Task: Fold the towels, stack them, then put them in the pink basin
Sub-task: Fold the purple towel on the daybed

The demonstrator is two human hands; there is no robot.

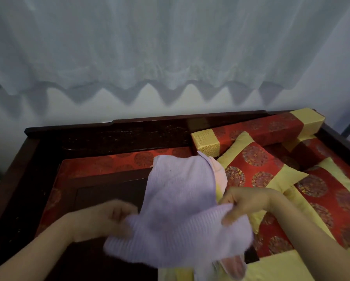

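A lilac ribbed towel (176,201) is stretched between both hands over a dark wooden board. My left hand (107,218) pinches its near left edge, blurred by motion. My right hand (245,203) grips its near right edge with fingers closed on the cloth. Part of a pale pink towel (219,173) shows behind the lilac one at the right, and another pink piece (233,266) hangs below its near edge. The pink basin is out of sight.
A dark wooden bench frame (109,126) runs along the back and left. Red and yellow patterned cushions (257,169) and a bolster (257,130) fill the right side. A pale curtain (170,47) hangs behind.
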